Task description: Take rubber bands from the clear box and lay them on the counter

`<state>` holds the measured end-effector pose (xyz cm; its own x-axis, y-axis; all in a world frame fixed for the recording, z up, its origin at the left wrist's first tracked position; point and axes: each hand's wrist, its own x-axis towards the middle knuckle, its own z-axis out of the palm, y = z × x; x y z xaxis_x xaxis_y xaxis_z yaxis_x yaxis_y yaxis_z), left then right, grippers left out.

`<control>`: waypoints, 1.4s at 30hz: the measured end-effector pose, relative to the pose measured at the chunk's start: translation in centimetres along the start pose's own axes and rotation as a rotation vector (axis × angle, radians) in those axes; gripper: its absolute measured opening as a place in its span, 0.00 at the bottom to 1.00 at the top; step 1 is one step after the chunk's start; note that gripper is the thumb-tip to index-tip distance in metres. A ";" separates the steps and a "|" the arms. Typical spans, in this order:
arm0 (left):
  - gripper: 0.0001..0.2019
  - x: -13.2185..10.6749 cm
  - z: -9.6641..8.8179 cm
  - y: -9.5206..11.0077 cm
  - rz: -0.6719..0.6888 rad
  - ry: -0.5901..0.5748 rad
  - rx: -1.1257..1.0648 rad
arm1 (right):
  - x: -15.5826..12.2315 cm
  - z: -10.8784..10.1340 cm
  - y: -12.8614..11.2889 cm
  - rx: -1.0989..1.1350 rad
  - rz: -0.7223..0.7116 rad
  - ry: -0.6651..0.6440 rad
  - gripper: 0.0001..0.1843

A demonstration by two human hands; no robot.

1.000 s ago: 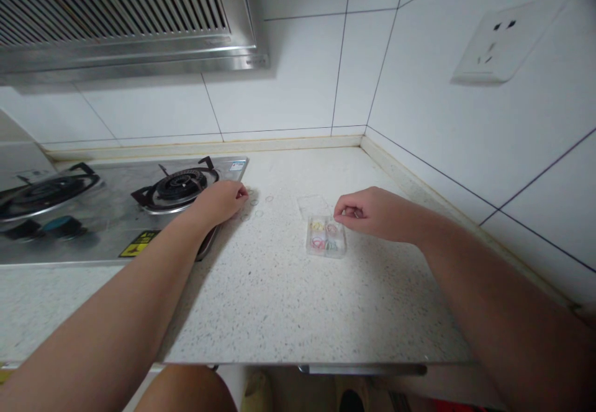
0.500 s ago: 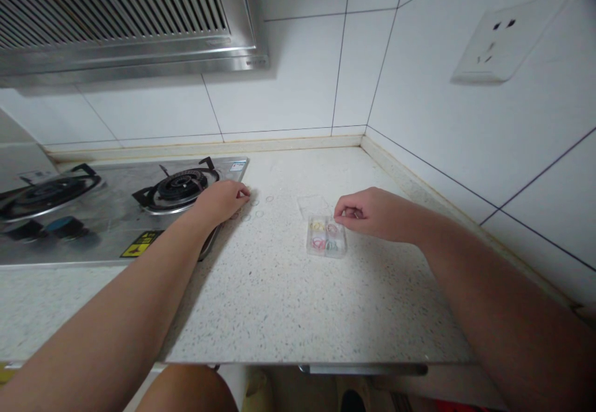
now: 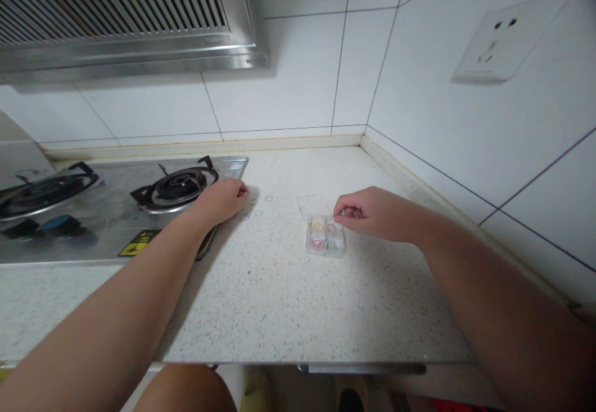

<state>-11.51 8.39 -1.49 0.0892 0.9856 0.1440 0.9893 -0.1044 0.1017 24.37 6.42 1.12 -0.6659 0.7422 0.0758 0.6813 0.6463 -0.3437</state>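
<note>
Divided box [image 3: 326, 254] lies just left of right grip [image 3: 363, 209]

A steel gas hob [image 3: 109, 213] is set into the left part of the speckled countertop [image 3: 298, 313], with a left burner [image 3: 46, 190] and a right burner [image 3: 181, 183]. A dark knob [image 3: 22, 230] and a blue-topped knob [image 3: 64, 225] stand toward its front edge, near a yellow-and-black label [image 3: 138, 243]; a small pale sticker [image 3: 237, 165] marks its rear right corner. A raised ledge [image 3: 293, 143] borders the countertop's rear edge. White tiles [image 3: 298, 98] rise behind, beneath a slatted range hood [image 3: 195, 58]. A socket [image 3: 496, 46] sits above the right edge, and a metal bar [image 3: 367, 369] runs under the front edge.
</note>
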 end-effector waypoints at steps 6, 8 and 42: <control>0.13 -0.5 -0.5 1.8 0.035 0.124 -0.241 | 0.0 0.0 -0.1 0.014 -0.010 0.017 0.11; 0.12 -0.8 -0.6 2.6 0.075 0.167 -0.289 | 0.0 0.0 -0.1 0.020 -0.014 0.026 0.10; 0.14 -5.8 2.1 13.4 0.174 -0.312 -1.868 | 0.6 2.2 -3.2 0.567 -0.193 0.283 0.06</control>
<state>1.52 1.55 -3.05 0.3864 0.9128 0.1323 -0.3844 0.0290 0.9227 21.15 4.39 0.21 -0.6018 0.6902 0.4020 0.2406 0.6365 -0.7328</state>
